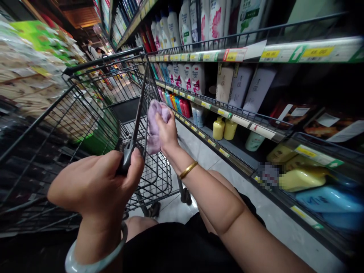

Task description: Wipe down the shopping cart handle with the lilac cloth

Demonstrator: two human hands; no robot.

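My left hand [99, 178] is wrapped round the dark top rim of a black wire shopping cart [159, 182], at its near corner. In my right hand [167, 131] is a bunched light purple cloth [153, 123]. That cloth lies against the cart's right side bars, just beyond the rim, with its lower end hanging down. My fingers hide part of it. The basket's wire walls and dark far panel [127, 110] show behind both hands.
Shelves of shampoo bottles [197, 79] run along the right, with price strips [230, 113] on their edges. Yellow bottles [218, 128] stand lower down. Packaged goods [28, 72] are stacked at left. Tiled floor [210, 157] lies between cart and shelves. People [92, 51] are far off.
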